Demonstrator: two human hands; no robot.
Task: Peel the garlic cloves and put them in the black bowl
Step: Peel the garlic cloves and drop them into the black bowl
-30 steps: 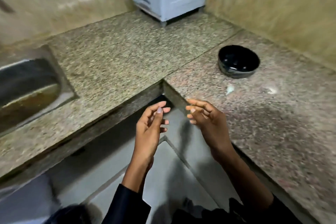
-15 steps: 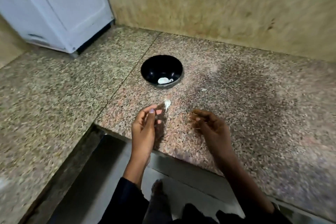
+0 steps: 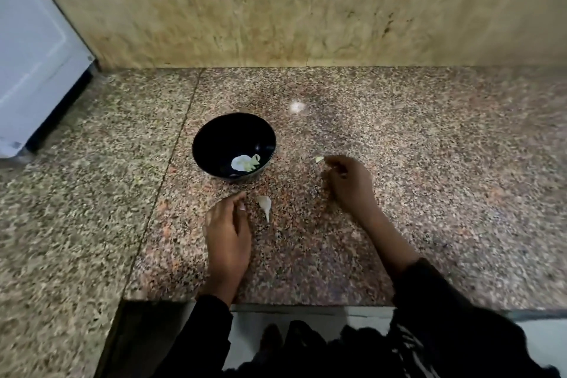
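1. the black bowl [image 3: 234, 147] sits on the counter [image 3: 429, 193] a little left of the frame's centre, with something pale, probably peeled garlic, lying in its bottom.
2. a white garlic clove [image 3: 264, 205] lies on the counter just below the bowl, its long axis running up and down the frame, thin tip pointing toward the lower edge.
3. the left hand [image 3: 227, 233] is just to the left of that clove, fingertips curled down toward the counter and holding nothing that i can see; it is by far the nearer hand.
4. the right hand [image 3: 349, 184] is right of the bowl, fingers bunched; a small pale scrap [image 3: 319, 159] lies at its fingertips, but i cannot tell whether it is pinched or only touched.
5. i'd guess the clove gets picked up next, with a short reach rightward by the left hand.
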